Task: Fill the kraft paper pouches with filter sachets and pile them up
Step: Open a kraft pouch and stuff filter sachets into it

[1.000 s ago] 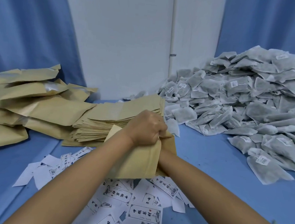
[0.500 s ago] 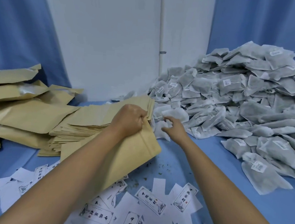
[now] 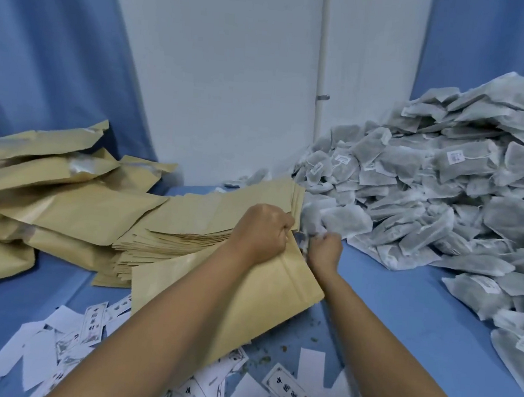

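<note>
Across the right of the frame a large heap of grey-white filter-mesh sachets (image 3: 445, 189) is banked up. Each is judged light, soft and limp, so a pinch at a corner or seam is called for. At the left, a pile of filled tan kraft paper pouches (image 3: 48, 198) is laid, bulging and likely to slide. Beside it, at centre, a fanned stack of flat empty kraft pouches (image 3: 195, 224) is seen, thin and easily creased. One tan kraft pouch (image 3: 245, 298) is held just below that stack, its top edge clamped in the curled fingers of the left hand (image 3: 261, 233). The paper is judged stiff enough to gape if held by the rim. The right hand (image 3: 324, 251) is closed on a single white sachet (image 3: 315, 222) at the heap's near corner. Everything is borne on a blue cloth-covered table (image 3: 403, 305), strewn along the bottom of the frame with white printed labels (image 3: 294, 391) and brown crumbs (image 3: 311, 339). Blue curtains (image 3: 45, 52) and a white wall (image 3: 217, 83) are seen behind.
</note>
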`<state>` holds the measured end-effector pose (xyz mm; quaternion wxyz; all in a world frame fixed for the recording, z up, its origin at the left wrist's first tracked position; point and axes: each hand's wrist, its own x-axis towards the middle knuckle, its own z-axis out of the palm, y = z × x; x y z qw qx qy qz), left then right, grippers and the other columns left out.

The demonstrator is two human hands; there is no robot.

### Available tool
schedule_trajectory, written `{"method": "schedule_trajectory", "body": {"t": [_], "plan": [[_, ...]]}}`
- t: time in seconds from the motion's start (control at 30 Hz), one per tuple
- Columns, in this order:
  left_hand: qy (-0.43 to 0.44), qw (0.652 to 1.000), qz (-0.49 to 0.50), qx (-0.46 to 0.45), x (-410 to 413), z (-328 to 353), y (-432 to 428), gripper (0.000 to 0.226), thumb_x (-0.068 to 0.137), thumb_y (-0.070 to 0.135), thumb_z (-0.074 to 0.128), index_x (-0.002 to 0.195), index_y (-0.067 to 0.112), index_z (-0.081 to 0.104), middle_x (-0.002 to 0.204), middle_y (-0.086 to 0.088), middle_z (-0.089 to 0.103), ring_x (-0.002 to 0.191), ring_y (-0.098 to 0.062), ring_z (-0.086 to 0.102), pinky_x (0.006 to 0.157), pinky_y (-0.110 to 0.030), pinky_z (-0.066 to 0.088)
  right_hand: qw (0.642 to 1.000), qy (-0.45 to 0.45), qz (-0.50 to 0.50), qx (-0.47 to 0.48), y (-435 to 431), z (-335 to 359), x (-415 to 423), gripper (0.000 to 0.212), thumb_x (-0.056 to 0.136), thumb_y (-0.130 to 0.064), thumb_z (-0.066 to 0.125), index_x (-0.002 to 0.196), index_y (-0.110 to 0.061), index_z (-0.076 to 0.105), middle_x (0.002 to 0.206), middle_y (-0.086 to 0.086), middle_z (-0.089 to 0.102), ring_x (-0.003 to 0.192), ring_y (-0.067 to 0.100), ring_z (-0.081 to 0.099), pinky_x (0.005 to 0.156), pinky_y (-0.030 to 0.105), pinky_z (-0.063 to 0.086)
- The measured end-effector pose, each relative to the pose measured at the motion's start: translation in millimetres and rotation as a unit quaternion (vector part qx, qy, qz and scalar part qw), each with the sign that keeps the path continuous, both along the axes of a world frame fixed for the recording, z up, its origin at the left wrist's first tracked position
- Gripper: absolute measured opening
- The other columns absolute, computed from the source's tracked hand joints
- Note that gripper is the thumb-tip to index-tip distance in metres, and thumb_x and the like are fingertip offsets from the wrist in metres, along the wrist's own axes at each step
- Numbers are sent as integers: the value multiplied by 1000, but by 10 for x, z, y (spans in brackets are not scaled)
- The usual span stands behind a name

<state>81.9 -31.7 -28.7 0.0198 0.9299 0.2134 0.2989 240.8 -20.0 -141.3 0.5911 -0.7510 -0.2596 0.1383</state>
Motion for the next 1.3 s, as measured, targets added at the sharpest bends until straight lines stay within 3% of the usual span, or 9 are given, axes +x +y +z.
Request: {"method": "schedule_trajectory", "body": {"t": [0.1, 0.27, 0.47, 0.63, 0.7, 0.9, 1.07, 1.17, 1.3], "plan": [[-1, 1000, 7, 9, -21, 18, -82, 16, 57, 5, 38, 49, 0, 51, 51, -23, 51, 50, -36, 49, 51, -38, 38, 967, 135, -47, 211, -489, 227, 79, 21, 90, -5, 55, 69, -9, 51, 72, 7, 50, 67, 17, 47, 65, 34, 40], [-9, 999, 11, 31, -40, -9, -209, 19, 59, 9, 38, 52, 1, 55, 56, -23, 56, 55, -37, 53, 53, -39, 39, 812, 312, 272, 411, -1122, 541, -111, 22, 95, 7, 40, 105, 0, 58, 92, 6, 71, 86, 14, 69, 79, 26, 57], [-198, 977, -71, -29, -143, 65, -365, 20, 60, 15, 31, 44, 6, 37, 44, -4, 33, 44, -19, 30, 45, -26, 27, 860, 246, 399, 201, -1359, 635, -382, 28, 94, 9, 44, 104, -3, 68, 87, 5, 74, 77, 13, 71, 67, 23, 56], [-205, 973, -103, -28, -185, 46, -429, 18, 60, 14, 32, 45, 6, 35, 46, -7, 31, 47, -14, 30, 49, -25, 23, 889, -223, 372, -146, -1227, 886, -635, 27, 95, -7, 47, 74, -19, 60, 71, 6, 58, 65, 14, 51, 61, 32, 41], [-185, 975, -123, -25, -139, 23, -473, 18, 59, 14, 32, 45, 5, 37, 47, -7, 32, 48, -15, 30, 49, -25, 22, 877, -198, 374, -228, -1139, 1006, -761, 25, 103, -8, 34, 111, -5, 57, 92, 20, 55, 85, 16, 56, 74, 18, 47], [-124, 984, -127, 11, -43, 91, -437, 23, 60, 16, 30, 46, 3, 43, 47, -14, 42, 45, -24, 40, 47, -31, 34, 850, 27, 508, -137, -1252, 910, -525, 29, 98, 2, 40, 77, -15, 51, 64, -3, 57, 46, -4, 52, 44, 10, 41], [-67, 994, -69, 50, 163, 86, -476, 15, 57, 6, 40, 47, 2, 51, 48, -15, 49, 46, -30, 48, 45, -36, 40, 995, -82, 40, 40, -1115, 742, 429, 27, 84, 9, 41, 88, -4, 64, 108, 24, 64, 77, 26, 64, 61, 36, 52], [-48, 995, -61, 64, 336, 65, -542, 10, 53, 2, 44, 46, 6, 50, 46, -12, 48, 43, -29, 47, 43, -33, 36, 899, -355, -69, -249, -1145, 484, 1084, 31, 86, 3, 53, 114, -6, 61, 156, 12, 26, 132, 33, 35, 84, 41, 47], [-55, 995, -62, 63, 514, 26, -567, 10, 53, 2, 44, 45, 7, 49, 45, -11, 47, 42, -28, 44, 43, -29, 30, 835, -400, -34, -376, -1174, 305, 1462, 49, 96, -6, 44, 143, -15, 35, 160, 9, 12, 148, 37, 2, 110, 53, 30]]}}
